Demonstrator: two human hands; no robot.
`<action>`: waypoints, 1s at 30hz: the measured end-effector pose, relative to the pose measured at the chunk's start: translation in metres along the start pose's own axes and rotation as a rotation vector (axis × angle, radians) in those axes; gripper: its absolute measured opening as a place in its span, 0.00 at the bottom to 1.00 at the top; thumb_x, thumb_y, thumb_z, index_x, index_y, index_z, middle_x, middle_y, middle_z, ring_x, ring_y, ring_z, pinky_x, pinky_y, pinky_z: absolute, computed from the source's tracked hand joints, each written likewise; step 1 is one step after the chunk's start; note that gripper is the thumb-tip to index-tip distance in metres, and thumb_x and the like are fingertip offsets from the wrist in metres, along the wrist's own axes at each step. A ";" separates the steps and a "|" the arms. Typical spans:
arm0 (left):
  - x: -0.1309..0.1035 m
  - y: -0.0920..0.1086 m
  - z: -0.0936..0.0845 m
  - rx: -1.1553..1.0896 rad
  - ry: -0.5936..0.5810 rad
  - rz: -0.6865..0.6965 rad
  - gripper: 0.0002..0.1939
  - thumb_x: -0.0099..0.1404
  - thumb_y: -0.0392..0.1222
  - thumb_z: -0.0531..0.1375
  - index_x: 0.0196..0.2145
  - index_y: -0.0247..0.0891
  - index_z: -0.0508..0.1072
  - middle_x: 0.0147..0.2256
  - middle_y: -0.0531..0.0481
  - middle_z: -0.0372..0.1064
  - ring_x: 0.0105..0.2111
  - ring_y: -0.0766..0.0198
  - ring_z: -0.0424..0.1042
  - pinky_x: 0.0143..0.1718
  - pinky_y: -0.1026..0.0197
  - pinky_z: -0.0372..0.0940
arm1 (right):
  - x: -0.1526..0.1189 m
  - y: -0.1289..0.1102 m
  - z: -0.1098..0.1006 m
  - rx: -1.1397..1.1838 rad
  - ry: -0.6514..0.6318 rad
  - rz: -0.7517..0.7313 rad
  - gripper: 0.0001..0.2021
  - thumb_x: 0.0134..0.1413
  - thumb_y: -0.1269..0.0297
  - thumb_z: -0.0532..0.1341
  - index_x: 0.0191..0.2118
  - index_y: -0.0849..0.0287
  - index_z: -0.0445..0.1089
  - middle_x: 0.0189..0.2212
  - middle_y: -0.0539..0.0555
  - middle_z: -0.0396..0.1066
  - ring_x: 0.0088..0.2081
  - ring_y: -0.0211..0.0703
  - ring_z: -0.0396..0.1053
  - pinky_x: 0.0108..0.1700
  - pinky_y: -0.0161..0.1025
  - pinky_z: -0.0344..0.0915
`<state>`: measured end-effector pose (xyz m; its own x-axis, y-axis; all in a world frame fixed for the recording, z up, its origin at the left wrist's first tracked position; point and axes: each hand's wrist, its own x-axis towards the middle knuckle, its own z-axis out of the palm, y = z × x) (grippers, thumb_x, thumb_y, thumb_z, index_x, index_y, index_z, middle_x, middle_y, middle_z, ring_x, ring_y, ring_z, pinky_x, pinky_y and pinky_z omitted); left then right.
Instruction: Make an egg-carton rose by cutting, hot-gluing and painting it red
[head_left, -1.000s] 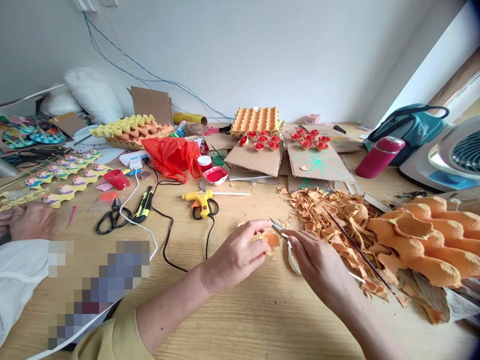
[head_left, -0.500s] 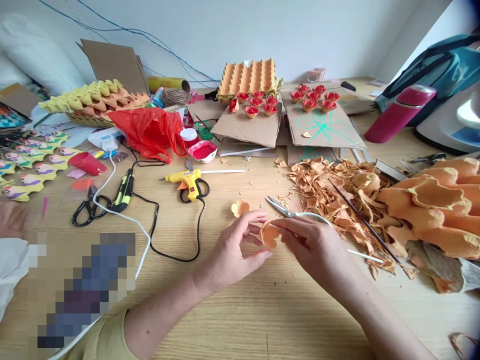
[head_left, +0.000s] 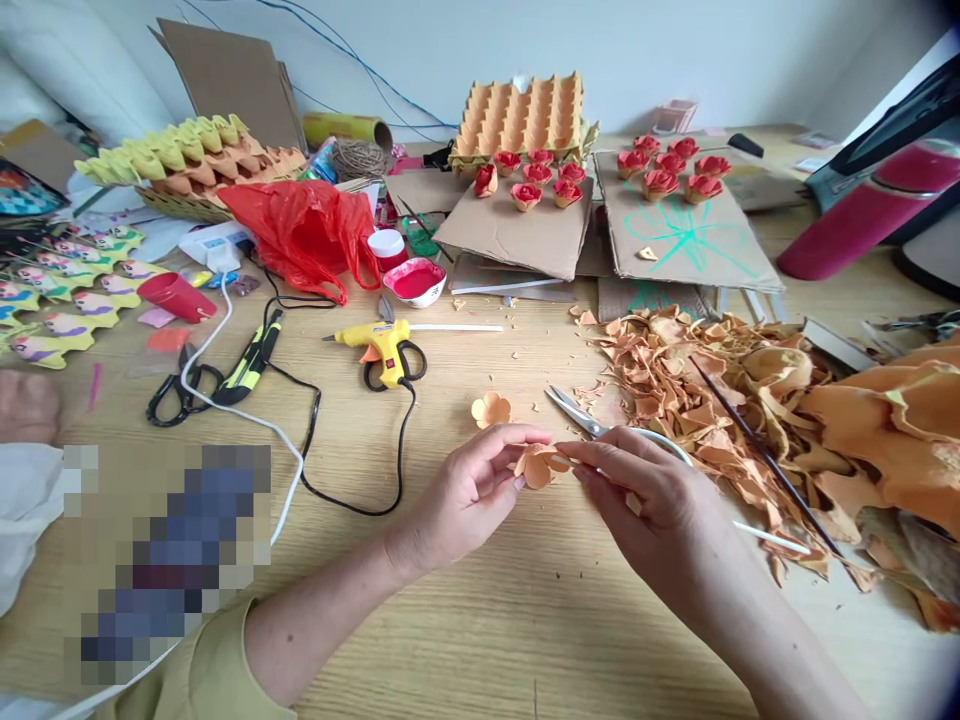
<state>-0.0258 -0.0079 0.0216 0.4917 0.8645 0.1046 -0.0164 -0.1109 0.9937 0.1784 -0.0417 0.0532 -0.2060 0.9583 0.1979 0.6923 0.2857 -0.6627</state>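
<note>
An orange petalled cup (head_left: pixel 538 465) cut from egg-carton pulp is held low over the table between both hands. My left hand (head_left: pixel 480 485) pinches its left edge between thumb and fingers. My right hand (head_left: pixel 645 490) has its thumb and fingertips closed on the cup's right edge. A second orange flower cup (head_left: pixel 491 409) lies on the wood just behind my left hand. Open-bladed scissors (head_left: pixel 574 411) rest beyond my right hand, their handle partly hidden by it. A yellow glue gun (head_left: pixel 384 352) with a white stick lies farther left.
Orange scraps (head_left: pixel 675 390) and a larger carton piece (head_left: pixel 892 430) cover the right side. Red roses stand on cardboard (head_left: pixel 517 235) at the back. A cutter (head_left: pixel 253 365), black scissors (head_left: pixel 180 395) and cables lie left. Another person's hand (head_left: pixel 28 405) rests at the far left edge.
The view has shifted, so the background sits farther right and higher. My left fingers have closed onto the cup, which has tilted so its petals spread toward the camera.
</note>
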 end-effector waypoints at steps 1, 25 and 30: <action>0.001 0.000 -0.001 -0.002 -0.006 0.007 0.18 0.67 0.26 0.55 0.52 0.37 0.72 0.52 0.43 0.71 0.52 0.61 0.74 0.54 0.60 0.70 | 0.000 0.000 0.000 -0.003 -0.001 -0.003 0.13 0.67 0.67 0.56 0.49 0.52 0.77 0.31 0.53 0.71 0.27 0.39 0.68 0.28 0.36 0.62; -0.017 0.002 0.022 0.083 0.056 -0.143 0.15 0.72 0.34 0.51 0.53 0.39 0.67 0.48 0.45 0.73 0.45 0.61 0.74 0.43 0.60 0.71 | -0.002 0.003 0.014 -0.173 -0.091 -0.037 0.09 0.64 0.71 0.59 0.44 0.53 0.76 0.33 0.51 0.73 0.29 0.41 0.70 0.29 0.36 0.60; -0.022 0.006 0.025 0.287 0.074 -0.102 0.16 0.72 0.31 0.48 0.54 0.38 0.66 0.53 0.43 0.72 0.51 0.60 0.72 0.56 0.55 0.66 | -0.004 0.003 0.020 -0.193 -0.108 -0.071 0.09 0.65 0.70 0.58 0.43 0.54 0.76 0.33 0.51 0.73 0.28 0.40 0.69 0.29 0.37 0.60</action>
<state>-0.0147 -0.0397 0.0246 0.4133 0.9104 0.0176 0.2818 -0.1463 0.9483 0.1671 -0.0447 0.0357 -0.3243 0.9334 0.1539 0.7910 0.3568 -0.4971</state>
